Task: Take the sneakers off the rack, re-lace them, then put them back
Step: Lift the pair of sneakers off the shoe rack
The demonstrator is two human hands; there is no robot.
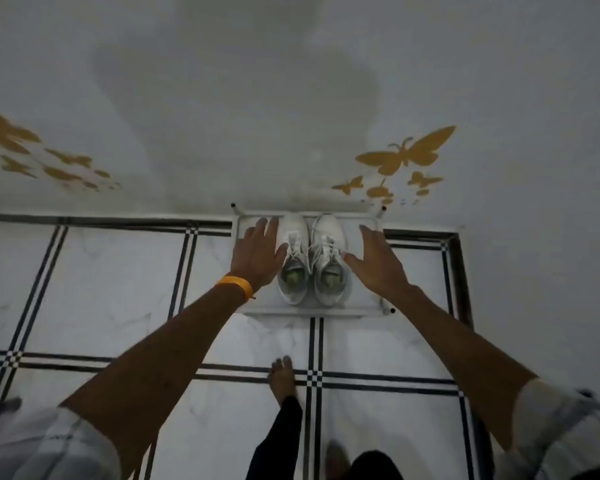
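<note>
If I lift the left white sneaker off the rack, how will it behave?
The left sneaker is probably light, being low and soft-looking. Its laces look loose, so they may dangle. It sits flat on the rack, so tipping seems unlikely.

White mesh-cloth sneakers (310, 259) sit on a matt white metal rack (361, 311); the marble-look floor (118, 282) shines glossy.

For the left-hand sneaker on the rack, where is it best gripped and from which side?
Probably at the heel collar of the left sneaker, coming from above on its outer left side, where the left hand is. The open mouth faces up and towards the person, giving the fingers a rim; the right sneaker blocks the inner side.
</note>
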